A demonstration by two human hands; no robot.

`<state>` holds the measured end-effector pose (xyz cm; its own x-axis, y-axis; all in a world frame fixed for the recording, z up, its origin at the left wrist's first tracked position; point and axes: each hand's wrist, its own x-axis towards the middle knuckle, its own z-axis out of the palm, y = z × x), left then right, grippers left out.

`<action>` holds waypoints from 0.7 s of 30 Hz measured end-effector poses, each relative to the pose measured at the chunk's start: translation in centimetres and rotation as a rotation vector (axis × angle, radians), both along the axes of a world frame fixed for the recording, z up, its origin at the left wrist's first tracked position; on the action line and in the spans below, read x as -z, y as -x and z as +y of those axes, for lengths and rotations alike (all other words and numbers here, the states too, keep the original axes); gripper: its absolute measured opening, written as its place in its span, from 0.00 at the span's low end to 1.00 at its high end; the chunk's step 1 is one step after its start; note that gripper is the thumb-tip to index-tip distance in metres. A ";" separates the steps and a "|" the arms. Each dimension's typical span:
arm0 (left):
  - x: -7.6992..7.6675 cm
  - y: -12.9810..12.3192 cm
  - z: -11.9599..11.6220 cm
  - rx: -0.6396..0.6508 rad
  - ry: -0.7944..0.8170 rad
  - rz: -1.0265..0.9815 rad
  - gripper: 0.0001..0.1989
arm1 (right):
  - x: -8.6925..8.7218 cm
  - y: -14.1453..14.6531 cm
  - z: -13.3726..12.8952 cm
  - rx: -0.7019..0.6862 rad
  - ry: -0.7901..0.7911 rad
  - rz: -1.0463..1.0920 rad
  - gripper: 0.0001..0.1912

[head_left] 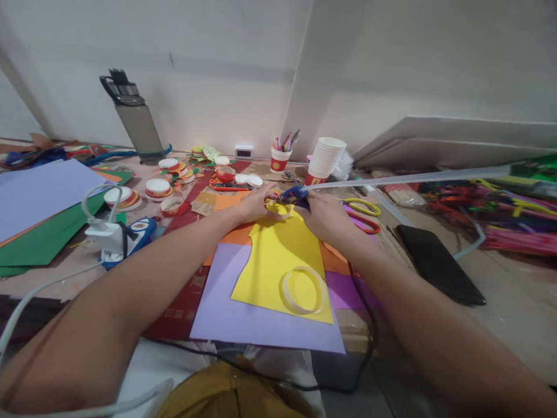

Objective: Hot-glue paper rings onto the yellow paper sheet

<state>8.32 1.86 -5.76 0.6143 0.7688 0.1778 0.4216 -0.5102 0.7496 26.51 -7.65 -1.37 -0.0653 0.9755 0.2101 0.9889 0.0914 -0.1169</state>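
My right hand (322,212) is wrapped round a blue hot glue gun (295,194), with a long clear glue stick (391,179) sticking out of its back to the right. The gun's tip points left at a small yellow piece (278,207), which my left hand (259,203) holds with closed fingers. Below both hands lies a yellow sheet (278,255) with one curved edge, on top of a lilac sheet (261,331). A ring of clear tape (284,290) rests on the yellow sheet.
Yellow-handled scissors (361,206), red-handled scissors (365,223) and a black phone (439,264) lie at right. Stacked paper cups (326,157), a pen cup (279,159) and a bottle (141,128) stand behind. A power strip (139,232) is at left; a black cord (372,325) hangs in front.
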 end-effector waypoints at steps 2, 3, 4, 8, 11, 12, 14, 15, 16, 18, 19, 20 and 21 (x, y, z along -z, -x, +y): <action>0.0 0.0 0.0 -0.003 0.001 -0.006 0.52 | 0.1 0.0 0.2 -0.008 0.006 0.002 0.17; -0.1 0.1 0.0 -0.001 0.004 -0.007 0.53 | 0.1 -0.1 0.2 -0.012 0.006 0.002 0.17; -0.1 0.1 0.1 0.006 0.009 -0.003 0.54 | 0.2 -0.2 0.3 -0.014 0.006 0.000 0.17; -0.1 0.1 0.1 0.028 0.022 0.028 0.57 | 0.1 -0.9 -0.1 0.011 0.012 -0.008 0.16; 0.0 0.1 0.1 0.012 0.022 0.043 0.57 | -0.3 -1.2 -0.6 0.025 0.030 -0.014 0.15; 0.0 0.1 0.1 0.007 0.024 0.045 0.57 | -0.4 -1.2 -0.8 0.029 0.036 -0.013 0.15; 0.1 0.1 0.1 0.008 0.025 0.042 0.56 | -0.6 -1.1 -1.1 0.031 0.037 -0.006 0.15; 0.0 0.1 0.1 0.007 0.018 0.040 0.55 | -0.6 -1.0 -1.1 0.030 0.031 0.000 0.15; 0.0 0.1 0.2 0.005 0.004 0.036 0.55 | -0.6 -0.9 -1.1 0.026 0.023 0.006 0.15; -0.1 0.0 0.1 -0.005 -0.031 0.021 0.53 | -0.4 -0.6 -1.0 0.013 0.006 0.016 0.14; -0.2 0.0 0.1 -0.015 -0.039 0.011 0.52 | -0.3 -0.5 -0.8 0.004 -0.002 0.018 0.14; -0.3 0.0 0.0 -0.024 -0.037 0.001 0.52 | -0.2 -0.4 -0.7 -0.004 -0.009 0.019 0.15; -0.4 -0.1 -0.1 -0.032 -0.025 -0.008 0.51 | -0.1 -0.3 -0.5 -0.011 -0.012 0.020 0.15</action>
